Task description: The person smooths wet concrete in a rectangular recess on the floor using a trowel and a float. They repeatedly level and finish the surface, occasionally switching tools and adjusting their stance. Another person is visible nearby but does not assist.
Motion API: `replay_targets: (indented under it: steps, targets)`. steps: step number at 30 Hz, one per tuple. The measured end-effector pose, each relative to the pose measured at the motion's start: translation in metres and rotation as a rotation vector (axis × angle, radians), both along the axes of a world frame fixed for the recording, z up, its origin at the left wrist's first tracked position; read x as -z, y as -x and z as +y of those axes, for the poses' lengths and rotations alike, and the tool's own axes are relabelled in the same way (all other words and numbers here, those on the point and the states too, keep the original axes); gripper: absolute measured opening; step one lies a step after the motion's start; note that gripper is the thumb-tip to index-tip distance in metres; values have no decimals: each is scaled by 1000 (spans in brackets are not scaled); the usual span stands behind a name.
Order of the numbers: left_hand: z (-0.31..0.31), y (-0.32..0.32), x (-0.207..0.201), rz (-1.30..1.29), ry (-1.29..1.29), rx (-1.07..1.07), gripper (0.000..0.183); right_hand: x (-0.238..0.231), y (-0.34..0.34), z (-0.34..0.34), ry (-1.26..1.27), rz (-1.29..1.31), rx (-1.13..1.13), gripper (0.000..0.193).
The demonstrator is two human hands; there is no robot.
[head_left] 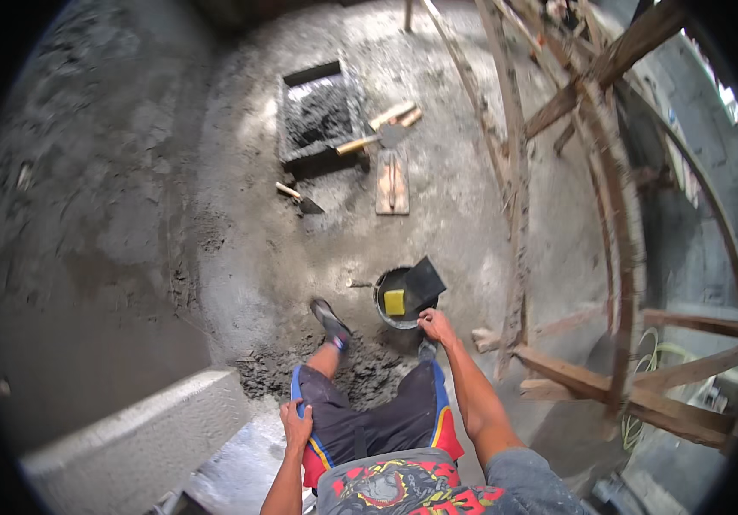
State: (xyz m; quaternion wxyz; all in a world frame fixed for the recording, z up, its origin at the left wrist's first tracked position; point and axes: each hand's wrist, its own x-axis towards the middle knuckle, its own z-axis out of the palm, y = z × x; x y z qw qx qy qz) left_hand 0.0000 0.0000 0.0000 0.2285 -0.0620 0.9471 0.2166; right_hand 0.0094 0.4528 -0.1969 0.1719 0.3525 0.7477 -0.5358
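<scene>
Two grey expanses are largest: a rough plastered wall (103, 223) on the left and a stained floor (249, 257). Timber scaffolding (622, 215) with crossing poles and boards takes up the right side, and a pale ledge (145, 429) runs across the lower left. Farther off on the floor stands a rectangular mortar box (287, 129), partly filled with dark wet mortar (319, 116). More loose mortar (369, 369) is spread between the person's feet, beneath the dark shorts (369, 429). A round black bucket (395, 323) stands in front of the right foot. Beyond it, a wooden float (392, 197) lies handle up. Propped in the bucket, a dark square panel (425, 281) sticks out past the far right of the rim. One trowel (357, 145) with a yellowish handle lies between the box and the float; a smaller trowel (309, 205) lies nearer, below the box's left corner.

As for the hands, the left hand (297, 422) rests on the left thigh, fingers loosely bent, holding nothing visible. The right hand (435, 325) is at the bucket's near right rim, fingers bent; I cannot tell whether it grips the rim. Smallest is a yellow sponge (394, 302), inside the bucket, left of the panel.
</scene>
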Motion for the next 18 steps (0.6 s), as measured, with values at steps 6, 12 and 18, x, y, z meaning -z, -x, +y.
replay_targets:
  steps: [6,12,18]
  targets:
    - [23,152,132,-195,463,436,62,166,42,-45,-134,-98,181,53]
    - [-32,294,212,-216,445,350,45,281,91,-121,-206,-394,306,79]
    - [-44,324,234,-262,270,522,32,355,123,-159,-420,-517,483,87]
